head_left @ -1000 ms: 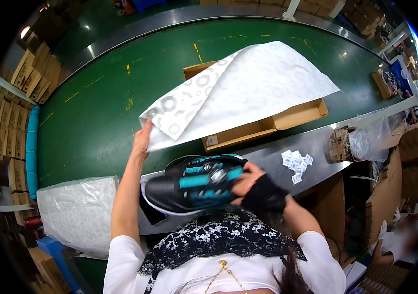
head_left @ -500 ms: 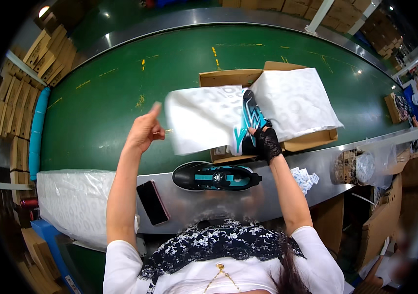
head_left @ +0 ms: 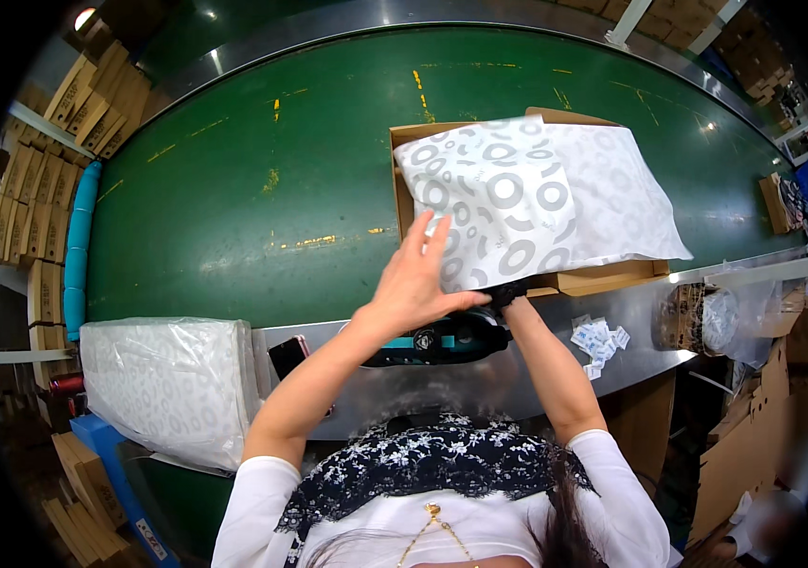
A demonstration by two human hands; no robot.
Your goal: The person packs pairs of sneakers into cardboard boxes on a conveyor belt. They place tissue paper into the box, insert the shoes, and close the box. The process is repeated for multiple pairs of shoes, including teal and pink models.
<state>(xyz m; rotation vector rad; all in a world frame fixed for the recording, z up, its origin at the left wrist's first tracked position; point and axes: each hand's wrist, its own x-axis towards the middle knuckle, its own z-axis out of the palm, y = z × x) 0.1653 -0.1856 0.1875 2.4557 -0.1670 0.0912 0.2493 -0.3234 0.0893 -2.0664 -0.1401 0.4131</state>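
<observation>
Printed wrapping paper [head_left: 489,204] with grey ring patterns lies over the open cardboard shoe box [head_left: 603,277], hiding what is inside. My left hand [head_left: 413,275] is at the paper's near left edge, fingers spread and holding nothing. My right hand [head_left: 508,292], in a black lace fingerless glove, reaches under the paper's near edge, so its fingers are hidden. A black and turquoise sneaker [head_left: 437,343] rests on the metal ledge just below both hands, partly covered by my left forearm.
A phone [head_left: 288,356] lies left of the sneaker, beside a plastic-wrapped stack of printed paper [head_left: 167,388]. Several small white sachets [head_left: 598,343] sit to the right. The box stands on a green conveyor belt [head_left: 205,227]. Stacked cartons [head_left: 30,204] line the far left.
The paper's left flap has been folded rightward over the box, covering the other sneaker that my right hand held. My left hand has moved right and nearer the paper.
</observation>
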